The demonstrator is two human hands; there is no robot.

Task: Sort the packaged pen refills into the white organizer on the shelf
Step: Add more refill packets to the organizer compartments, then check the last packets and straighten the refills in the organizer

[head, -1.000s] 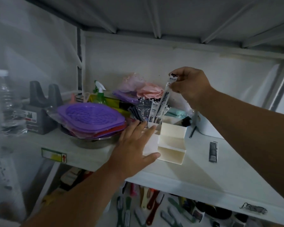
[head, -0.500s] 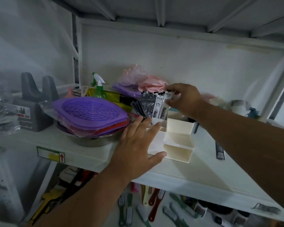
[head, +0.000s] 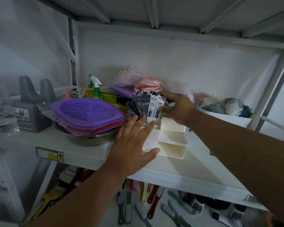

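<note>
Left hand flat, fingers spread, pressed against the left wall of the white stepped plastic organizer near the front edge of the white shelf. Right hand pinches the white packaged pen refills, upright in the organizer's rear compartment beside dark refill packets.

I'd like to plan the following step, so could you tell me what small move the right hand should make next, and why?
Probably let go and draw the right hand back. The white refill packets it touches already stand upright in the white organizer's rear compartment, beside the dark packets, while the left hand rests flat against the organizer's side, steadying it.
</note>
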